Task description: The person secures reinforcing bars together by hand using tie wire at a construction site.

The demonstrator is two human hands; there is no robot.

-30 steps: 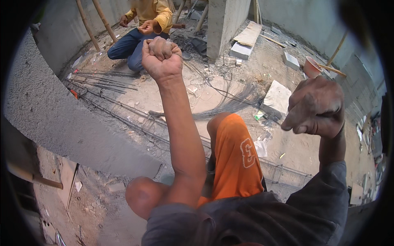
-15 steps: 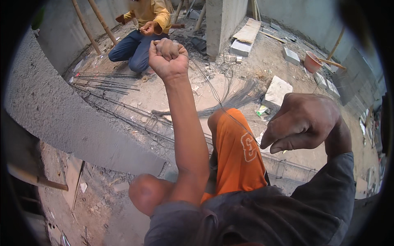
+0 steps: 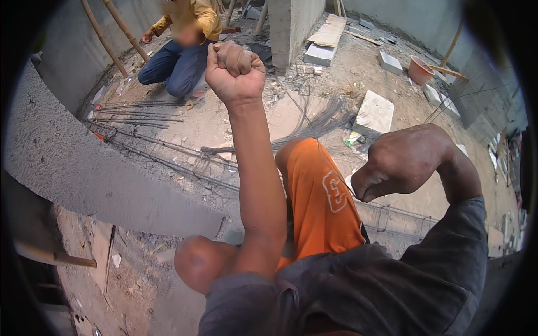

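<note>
Rough grey concrete wall (image 3: 84,168), matt and gritty. Beyond it thin dark steel rods (image 3: 140,120) lie on dusty ground; pale smooth concrete slab (image 3: 374,113) farther off. Soft orange cloth shorts (image 3: 319,207).

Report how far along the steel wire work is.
Done: long thin steel rods lie beside the curved grey concrete wall. In hand: left hand and right hand are clenched fists, apparently on thin wire. Left: the tangled grey wire bundle lies loose on the ground.
</note>
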